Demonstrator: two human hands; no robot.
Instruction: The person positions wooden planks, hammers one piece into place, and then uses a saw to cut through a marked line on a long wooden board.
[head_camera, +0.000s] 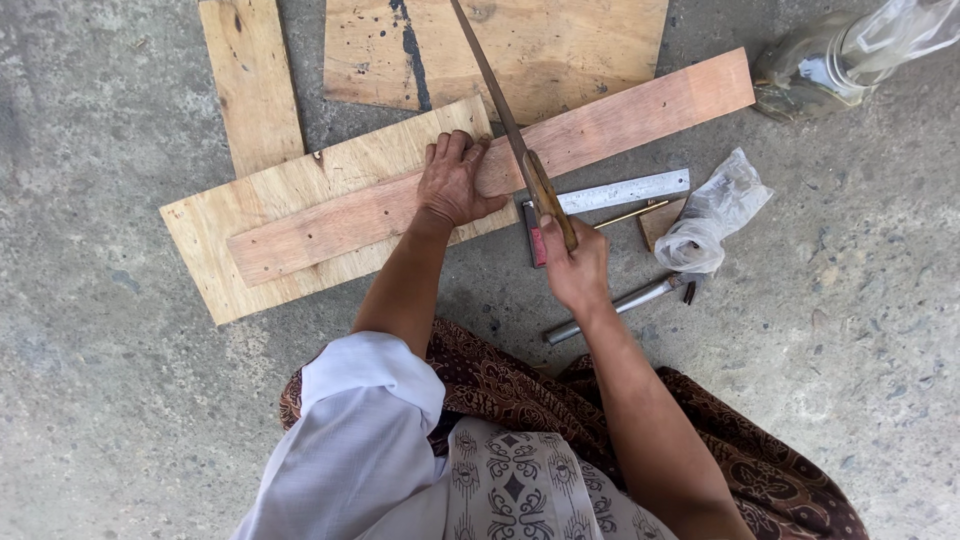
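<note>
A long reddish wooden plank (640, 105) lies slantwise across a pale plywood board (210, 240) on the concrete floor. My left hand (452, 178) presses flat on the plank near its middle. My right hand (575, 265) grips the wooden handle of a hand saw (500, 95), whose narrow blade runs up and away across the plank just right of my left hand.
A metal try square (625, 190) lies just beyond the plank, with a pencil (630, 214), a small wood block, a crumpled plastic bag (715, 215) and a hammer (615, 305) nearby. More plywood pieces (560, 45) lie at the top, and a clear plastic bottle (850, 50) at top right.
</note>
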